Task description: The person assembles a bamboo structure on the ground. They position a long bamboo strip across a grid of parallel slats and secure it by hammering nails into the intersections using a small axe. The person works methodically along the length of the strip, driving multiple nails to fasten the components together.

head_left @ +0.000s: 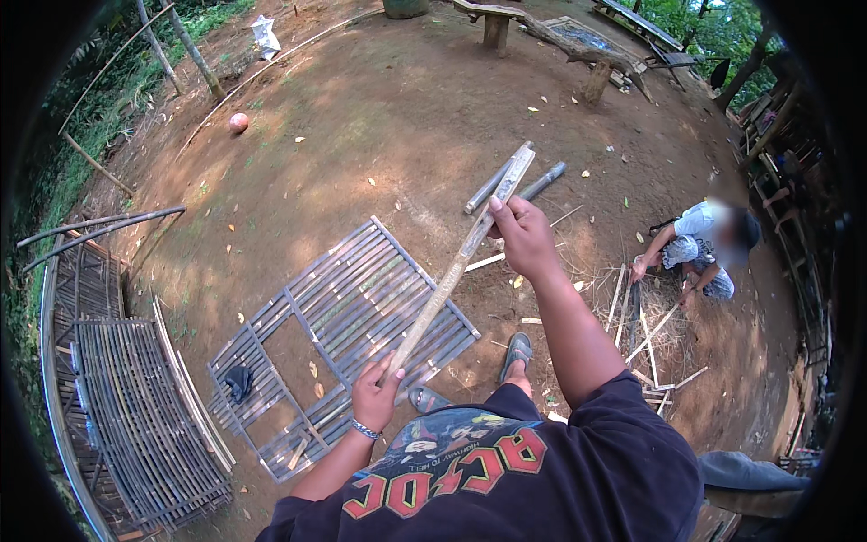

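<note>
A long, pale strip of split bamboo (440, 294) slants across the middle of the view, held up in front of me. My left hand (374, 397), with a bracelet at the wrist, is closed round its near end. Farther up, my right hand (524, 237) grips it, thumb on top, and its far tip sticks out past my fingers. Below the strip, a slatted bamboo panel (339, 312) lies flat on the dirt. Short dark bamboo pieces (545, 181) rest on the ground beyond my right hand.
A co-worker (700, 239) crouches at the right among bamboo strips (648, 330) and shavings. Another slatted bamboo structure (149, 406) stands at the left. A dark cloth (237, 383) lies on the panel. A reddish ball (238, 123) and a log bench (564, 50) are farther off.
</note>
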The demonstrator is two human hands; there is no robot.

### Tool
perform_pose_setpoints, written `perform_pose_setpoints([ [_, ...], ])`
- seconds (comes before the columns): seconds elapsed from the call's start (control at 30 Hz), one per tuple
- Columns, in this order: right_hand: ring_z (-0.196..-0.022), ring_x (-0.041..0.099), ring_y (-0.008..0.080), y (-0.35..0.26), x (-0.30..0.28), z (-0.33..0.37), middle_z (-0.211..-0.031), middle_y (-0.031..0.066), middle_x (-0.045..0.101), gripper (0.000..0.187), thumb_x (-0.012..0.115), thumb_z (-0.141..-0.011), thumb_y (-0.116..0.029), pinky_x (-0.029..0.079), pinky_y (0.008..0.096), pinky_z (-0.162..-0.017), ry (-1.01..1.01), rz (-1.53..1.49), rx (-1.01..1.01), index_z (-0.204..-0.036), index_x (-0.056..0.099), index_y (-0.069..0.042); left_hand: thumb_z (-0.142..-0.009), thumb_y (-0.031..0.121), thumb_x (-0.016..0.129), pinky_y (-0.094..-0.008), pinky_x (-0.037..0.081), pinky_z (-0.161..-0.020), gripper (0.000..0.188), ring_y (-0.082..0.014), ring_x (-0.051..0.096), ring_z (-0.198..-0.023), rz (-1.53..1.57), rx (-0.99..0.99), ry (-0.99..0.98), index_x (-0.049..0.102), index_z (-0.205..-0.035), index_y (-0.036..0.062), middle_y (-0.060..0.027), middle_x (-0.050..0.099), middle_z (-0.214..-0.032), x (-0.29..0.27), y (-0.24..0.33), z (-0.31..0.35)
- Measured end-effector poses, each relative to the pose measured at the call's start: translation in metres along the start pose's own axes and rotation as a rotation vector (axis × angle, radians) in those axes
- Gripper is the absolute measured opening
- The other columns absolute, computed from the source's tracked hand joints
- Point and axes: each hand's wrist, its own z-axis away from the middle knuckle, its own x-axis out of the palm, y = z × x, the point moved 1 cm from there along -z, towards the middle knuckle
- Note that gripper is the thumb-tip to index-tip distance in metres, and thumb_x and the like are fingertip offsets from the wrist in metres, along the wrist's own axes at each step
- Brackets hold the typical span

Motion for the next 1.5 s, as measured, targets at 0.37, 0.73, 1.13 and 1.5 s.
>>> perform_pose_setpoints([
  [0.37, -0.056, 0.056, 0.0311, 0.019, 0.004, 0.017, -0.062, 0.0119, 0.054, 0.044, 0.060, -0.105, -0.031, 0.043, 0.0413, -0.053, 0.203, 0.551, -0.512, -0.069, 0.054, -0.006, -0.091, 0.016, 0.077, -0.0328, 0.053, -0.082, 0.036, -0.0230, 0.068, -0.088, -0.049, 0.014, 0.103, 0.073, -0.123, -0.0009, -0.0146, 0.071, -0.096, -0.004, 0.004, 0.004],
  [0.73, -0.103, 0.070, 0.0379, 0.157, 0.043, 0.173, -0.105, 0.0175, 0.073, 0.028, 0.066, -0.095, -0.035, 0.055, 0.0500, -0.088, -1.097, 0.801, 0.068, -0.109, 0.072, -0.011, -0.110, 0.037, 0.051, -0.0218, 0.044, -0.051, 0.043, -0.0050, 0.056, -0.058, 0.242, -0.450, 0.022, 0.067, -0.126, 0.0009, 0.0000, 0.066, -0.077, -0.011, -0.103, -0.018],
  [1.13, -0.124, 0.064, 0.0372, 0.372, -0.095, 0.096, -0.134, 0.0209, 0.067, 0.060, 0.070, -0.089, -0.040, 0.050, 0.0461, -0.106, -0.872, 0.883, 0.848, -0.142, 0.062, -0.014, -0.098, 0.028, 0.068, -0.0345, 0.052, -0.048, 0.027, -0.0181, 0.064, -0.050, -0.163, -0.927, -0.336, 0.067, -0.090, 0.0019, -0.0064, 0.064, -0.067, 0.055, -0.240, 0.035],
  [1.5, -0.125, 0.063, 0.0365, 0.606, -0.092, -0.080, -0.136, 0.0194, 0.065, 0.054, 0.067, -0.091, -0.039, 0.050, 0.0450, -0.107, -0.967, 0.859, 0.839, -0.136, 0.066, -0.011, -0.090, 0.028, 0.074, -0.0338, 0.048, -0.053, 0.027, -0.0158, 0.057, -0.054, -0.318, -1.068, -0.243, 0.068, -0.088, 0.0019, -0.0049, 0.060, -0.063, 0.193, -0.232, 0.049],
])
